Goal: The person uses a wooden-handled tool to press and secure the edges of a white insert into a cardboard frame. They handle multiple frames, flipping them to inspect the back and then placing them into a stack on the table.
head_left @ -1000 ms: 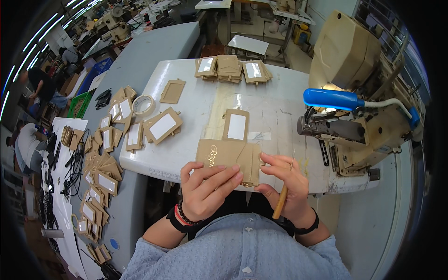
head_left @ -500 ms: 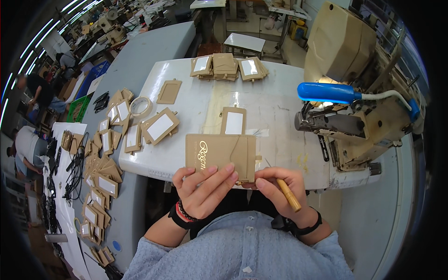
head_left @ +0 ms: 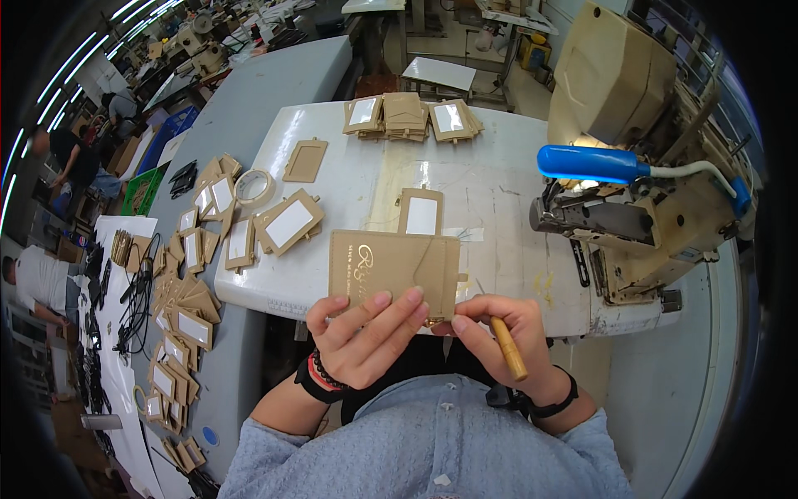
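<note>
A tan leather card holder (head_left: 386, 258) with gold lettering is gripped in my left hand (head_left: 362, 337), whose fingers lie across its lower front. At its lower right corner sits a small gold metal fitting (head_left: 434, 322). My right hand (head_left: 511, 333) pinches beside that fitting with thumb and forefinger. The same hand carries an awl (head_left: 509, 349) with a wooden handle, its thin point showing above the fingers. Just beyond the holder lies another tan piece with a white window (head_left: 421, 214). What exactly the right fingertips pinch is too small to make out.
A sewing machine (head_left: 615, 224) with a blue-handled lever (head_left: 586, 164) stands at the right. Stacks of tan card holders (head_left: 405, 115) lie at the table's far edge. More pieces (head_left: 187, 303) and a tape roll (head_left: 253, 188) are at the left. Other people work far left.
The holder's front has tilted slightly, so its gold lettering catches the light differently. Both hands keep their grip at nearly the same place; the whole view has shifted a little.
</note>
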{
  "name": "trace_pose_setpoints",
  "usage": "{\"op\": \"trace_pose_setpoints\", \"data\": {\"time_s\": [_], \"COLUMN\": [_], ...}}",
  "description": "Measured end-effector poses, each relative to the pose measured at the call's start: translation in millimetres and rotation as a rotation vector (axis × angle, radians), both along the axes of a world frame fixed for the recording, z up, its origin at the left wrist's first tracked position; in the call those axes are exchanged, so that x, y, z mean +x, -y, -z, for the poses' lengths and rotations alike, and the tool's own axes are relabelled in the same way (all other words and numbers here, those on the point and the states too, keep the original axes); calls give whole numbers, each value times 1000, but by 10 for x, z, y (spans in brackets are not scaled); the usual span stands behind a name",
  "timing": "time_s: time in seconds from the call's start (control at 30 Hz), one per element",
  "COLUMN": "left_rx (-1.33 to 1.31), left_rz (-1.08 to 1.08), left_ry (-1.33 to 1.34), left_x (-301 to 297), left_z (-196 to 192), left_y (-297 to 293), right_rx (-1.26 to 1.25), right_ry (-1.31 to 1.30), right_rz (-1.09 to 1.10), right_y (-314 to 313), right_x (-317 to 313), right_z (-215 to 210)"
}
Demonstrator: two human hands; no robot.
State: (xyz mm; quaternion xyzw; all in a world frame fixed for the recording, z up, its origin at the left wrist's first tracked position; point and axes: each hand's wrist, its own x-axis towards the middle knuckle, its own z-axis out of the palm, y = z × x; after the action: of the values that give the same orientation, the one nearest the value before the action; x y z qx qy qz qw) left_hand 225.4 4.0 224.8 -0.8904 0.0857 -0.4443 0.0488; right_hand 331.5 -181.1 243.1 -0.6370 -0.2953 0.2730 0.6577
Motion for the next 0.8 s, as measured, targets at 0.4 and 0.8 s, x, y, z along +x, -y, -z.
{"op": "trace_pose_setpoints", "data": {"time_s": [0.4, 0.8], "left_rx": [-13, -2], "left_rz": [28, 32], "left_ry": [35, 11], "left_x": [55, 52], "left_z": [39, -33], "left_y": [5, -14], "right_rx": [-7, 28], "right_ry": [66, 30], "right_rz": [51, -24], "right_y": [-16, 8], "right_x": [16, 33], "right_z": [23, -41]}}
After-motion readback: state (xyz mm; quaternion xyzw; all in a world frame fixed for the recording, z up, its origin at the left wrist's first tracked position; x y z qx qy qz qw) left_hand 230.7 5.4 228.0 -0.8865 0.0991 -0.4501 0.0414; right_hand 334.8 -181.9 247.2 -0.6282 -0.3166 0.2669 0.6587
